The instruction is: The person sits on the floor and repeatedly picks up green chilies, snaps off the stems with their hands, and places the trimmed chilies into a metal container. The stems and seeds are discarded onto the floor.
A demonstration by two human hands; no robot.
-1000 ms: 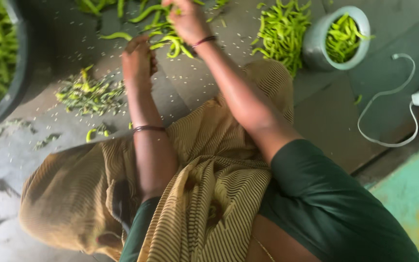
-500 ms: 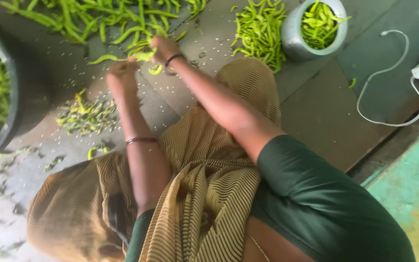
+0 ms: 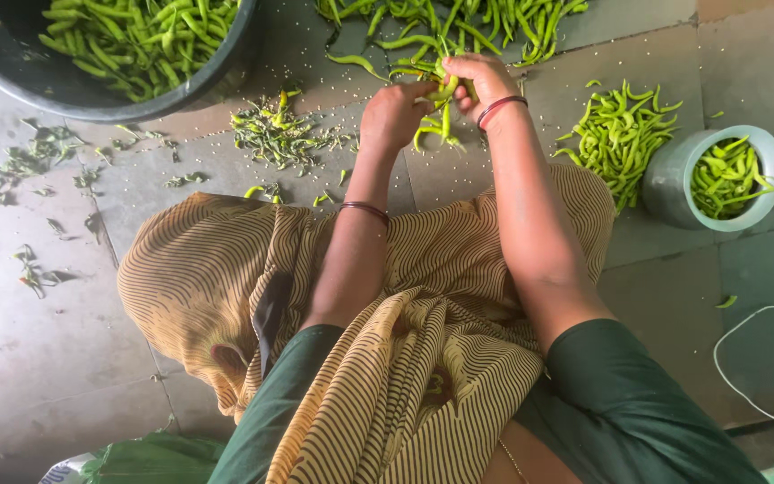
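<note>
Both hands meet over the stone floor, above my striped yellow-brown cloth (image 3: 459, 260). My left hand (image 3: 393, 114) pinches one end of a green chilli (image 3: 441, 108). My right hand (image 3: 481, 79) grips a small bunch of the same green chillies, several hanging below the fingers. A large spread of green chillies (image 3: 459, 22) lies on the floor just beyond the hands. Each wrist wears a dark red bangle.
A black tub (image 3: 64, 90) of green chillies sits at the top left. A heap of plucked stems (image 3: 279, 134) lies left of the hands. A second chilli pile (image 3: 620, 134) and a grey pot (image 3: 674, 179) of chillies are at the right. A white cord (image 3: 727, 376) curls at the lower right.
The view has shifted, so the tub is fuller in sight and the pot lies lower right. My two hands have come together on the chillies, which they held apart a second ago.
</note>
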